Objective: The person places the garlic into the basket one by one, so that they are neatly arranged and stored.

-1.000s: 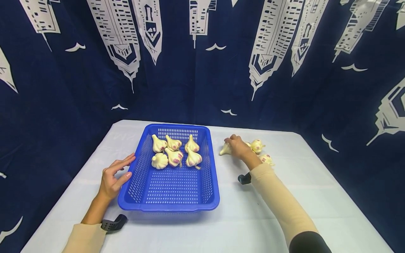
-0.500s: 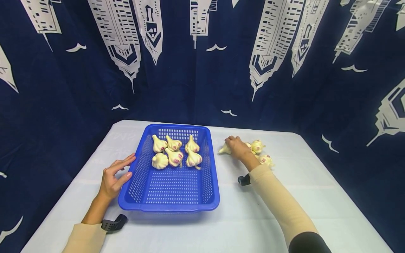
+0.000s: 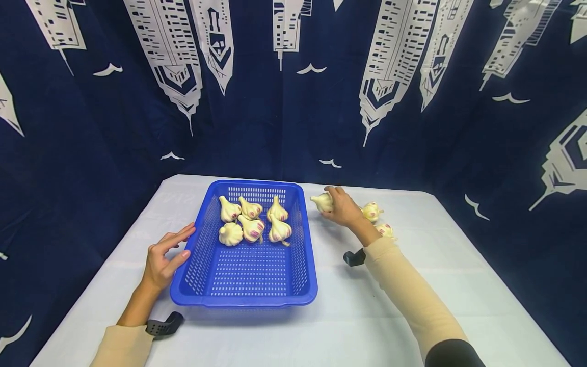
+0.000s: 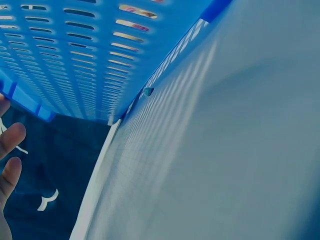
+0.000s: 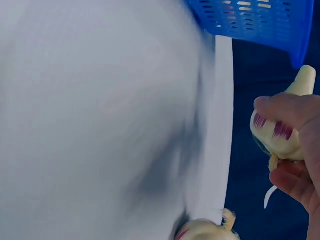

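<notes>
My right hand (image 3: pixel 343 207) grips a garlic bulb (image 3: pixel 322 202), its stem pointing left toward the basket. In the right wrist view the thumb and fingers close round the purple-streaked bulb (image 5: pixel 277 127), which is lifted over the white table. My left hand (image 3: pixel 161 257) rests its straight fingers against the left rim of the blue plastic basket (image 3: pixel 249 300). Inside, several garlic bulbs (image 3: pixel 251 227) lie in the back half. The left wrist view shows the slotted basket wall (image 4: pixel 80 55) and a few fingertips (image 4: pixel 12 137).
More garlic bulbs lie right of the basket, partly behind my right forearm: one bulb (image 3: pixel 371 211) farther back and another bulb (image 3: pixel 384 230) nearer. The white-covered table (image 3: pixel 348 326) ends at a dark blue printed curtain (image 3: pixel 275 127).
My right hand has picked up the garlic bulb, raising it and moving it slightly left toward the basket. The left hand stays at the basket rim.
</notes>
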Action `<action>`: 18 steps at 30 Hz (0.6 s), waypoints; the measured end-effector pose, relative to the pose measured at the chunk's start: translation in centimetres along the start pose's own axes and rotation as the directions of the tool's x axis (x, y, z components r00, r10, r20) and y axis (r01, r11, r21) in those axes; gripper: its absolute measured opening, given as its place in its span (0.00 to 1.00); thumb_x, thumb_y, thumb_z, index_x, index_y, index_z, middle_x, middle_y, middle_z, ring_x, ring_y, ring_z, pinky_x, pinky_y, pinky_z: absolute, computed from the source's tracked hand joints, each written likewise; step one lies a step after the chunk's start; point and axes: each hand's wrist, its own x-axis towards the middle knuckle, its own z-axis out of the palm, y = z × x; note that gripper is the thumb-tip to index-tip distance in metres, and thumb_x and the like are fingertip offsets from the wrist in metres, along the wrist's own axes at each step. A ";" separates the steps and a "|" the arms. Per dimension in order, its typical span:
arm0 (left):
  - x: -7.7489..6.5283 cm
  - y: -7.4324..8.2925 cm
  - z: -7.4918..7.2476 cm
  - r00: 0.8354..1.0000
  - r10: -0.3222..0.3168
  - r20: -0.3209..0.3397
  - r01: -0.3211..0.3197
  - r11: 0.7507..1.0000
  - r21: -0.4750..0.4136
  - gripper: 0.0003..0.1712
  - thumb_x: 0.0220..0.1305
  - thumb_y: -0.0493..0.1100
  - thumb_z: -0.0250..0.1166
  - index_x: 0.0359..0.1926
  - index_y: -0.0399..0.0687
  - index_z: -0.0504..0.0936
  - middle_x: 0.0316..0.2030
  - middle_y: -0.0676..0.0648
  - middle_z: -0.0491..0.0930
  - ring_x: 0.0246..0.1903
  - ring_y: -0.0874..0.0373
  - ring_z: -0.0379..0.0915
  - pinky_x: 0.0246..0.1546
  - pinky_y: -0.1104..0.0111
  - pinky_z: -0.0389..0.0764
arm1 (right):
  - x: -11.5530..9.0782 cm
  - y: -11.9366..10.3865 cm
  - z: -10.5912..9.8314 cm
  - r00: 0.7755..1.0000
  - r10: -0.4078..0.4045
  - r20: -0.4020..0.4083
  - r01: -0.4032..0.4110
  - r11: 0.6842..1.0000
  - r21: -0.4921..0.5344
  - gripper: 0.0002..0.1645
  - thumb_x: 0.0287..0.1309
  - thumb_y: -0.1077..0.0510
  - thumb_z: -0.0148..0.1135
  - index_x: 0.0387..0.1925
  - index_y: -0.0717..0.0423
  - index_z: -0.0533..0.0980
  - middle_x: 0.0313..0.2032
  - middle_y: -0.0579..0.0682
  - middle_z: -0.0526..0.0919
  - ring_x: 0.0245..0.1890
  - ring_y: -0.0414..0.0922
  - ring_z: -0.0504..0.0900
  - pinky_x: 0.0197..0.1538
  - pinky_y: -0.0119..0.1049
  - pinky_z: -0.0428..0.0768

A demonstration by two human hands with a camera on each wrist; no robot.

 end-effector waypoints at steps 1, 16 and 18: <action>0.0 0.0 0.0 1.000 -0.001 -0.001 0.001 1.000 -0.001 0.28 0.47 0.33 0.59 0.53 0.29 0.81 0.56 0.38 0.80 0.40 0.68 0.73 0.38 0.73 0.67 | 0.0 -0.1 -0.1 1.000 0.002 -0.007 -0.002 1.000 0.011 0.42 0.46 0.55 0.75 0.61 0.64 0.67 0.50 0.67 0.74 0.42 0.60 0.78 0.46 0.53 0.78; 0.0 0.1 0.0 1.000 0.001 -0.004 -0.001 1.000 -0.001 0.28 0.47 0.33 0.59 0.53 0.29 0.81 0.56 0.40 0.80 0.40 0.68 0.73 0.38 0.73 0.67 | 0.2 -3.0 -2.0 0.994 0.077 -0.079 -0.061 0.979 0.193 0.38 0.47 0.50 0.76 0.57 0.62 0.71 0.47 0.60 0.73 0.41 0.52 0.73 0.42 0.44 0.76; 0.0 0.2 0.0 1.000 -0.004 -0.003 0.004 1.000 0.002 0.28 0.47 0.33 0.59 0.54 0.30 0.82 0.56 0.40 0.80 0.40 0.68 0.73 0.38 0.73 0.67 | 0.3 -3.6 -2.4 0.994 0.080 -0.080 -0.061 0.975 0.216 0.38 0.47 0.51 0.77 0.57 0.62 0.71 0.48 0.59 0.73 0.42 0.52 0.73 0.42 0.43 0.76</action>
